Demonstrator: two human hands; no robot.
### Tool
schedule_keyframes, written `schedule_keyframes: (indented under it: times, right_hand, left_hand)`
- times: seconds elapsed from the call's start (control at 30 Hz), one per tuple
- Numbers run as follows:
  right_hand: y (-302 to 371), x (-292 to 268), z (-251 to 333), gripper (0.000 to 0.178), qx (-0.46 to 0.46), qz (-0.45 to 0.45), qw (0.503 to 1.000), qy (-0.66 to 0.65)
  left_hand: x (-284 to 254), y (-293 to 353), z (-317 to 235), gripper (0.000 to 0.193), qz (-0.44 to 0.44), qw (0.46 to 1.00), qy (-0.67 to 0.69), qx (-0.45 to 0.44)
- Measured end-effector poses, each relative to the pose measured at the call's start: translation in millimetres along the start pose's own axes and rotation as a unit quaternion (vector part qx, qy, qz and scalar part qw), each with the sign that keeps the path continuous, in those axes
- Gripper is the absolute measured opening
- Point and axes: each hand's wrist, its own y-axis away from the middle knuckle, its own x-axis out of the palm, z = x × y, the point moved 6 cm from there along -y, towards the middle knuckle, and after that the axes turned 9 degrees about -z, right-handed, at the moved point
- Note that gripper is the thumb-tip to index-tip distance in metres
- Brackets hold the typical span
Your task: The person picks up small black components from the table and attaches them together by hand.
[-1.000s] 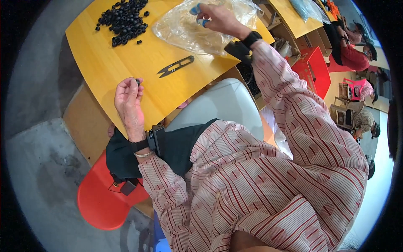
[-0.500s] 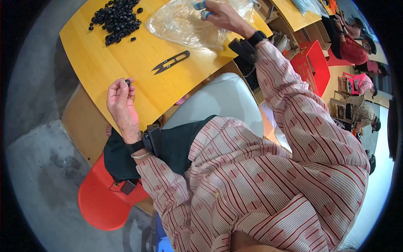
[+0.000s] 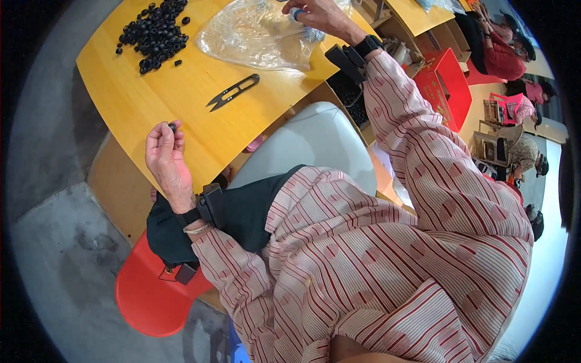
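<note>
My left hand [image 3: 166, 158] is at the near left edge of the yellow table. Its thumb and fingers pinch a small black round piece [image 3: 173, 127]. My right hand [image 3: 324, 16] reaches over a clear plastic bag [image 3: 251, 42] on the far side. Blue wrapping shows on a finger, but the upper frame edge cuts off the fingertips, so I cannot tell what they hold. Between the hands lies a pair of black thread snips [image 3: 233, 92]. A heap of similar small black pieces [image 3: 158, 33], some with holes, is spread at the far left.
The yellow table [image 3: 133, 97] has a curved left edge. A pale grey chair [image 3: 308, 145] stands against its near side, and a red seat [image 3: 154, 296] is below my left arm. To the right are a red box [image 3: 445, 91] and several seated people.
My right hand has moved slightly up, and its fingertips have left the picture. The table and its contents appear shifted a little left. My left hand keeps its pinch on the black piece.
</note>
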Motion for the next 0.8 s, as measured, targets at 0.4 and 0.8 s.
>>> schedule_keyframes:
  times: [0.4,0.8]
  right_hand:
    - [2,25,13,0.031,-0.081,0.079,0.983,0.144]
    - [-11,16,35,0.024,-0.135,0.034,0.980,0.141]
  left_hand:
    - [3,1,0,0.019,-0.004,1.000,-0.005,0.000]
    - [2,1,-1,0.017,0.011,1.000,-0.011,0.004]
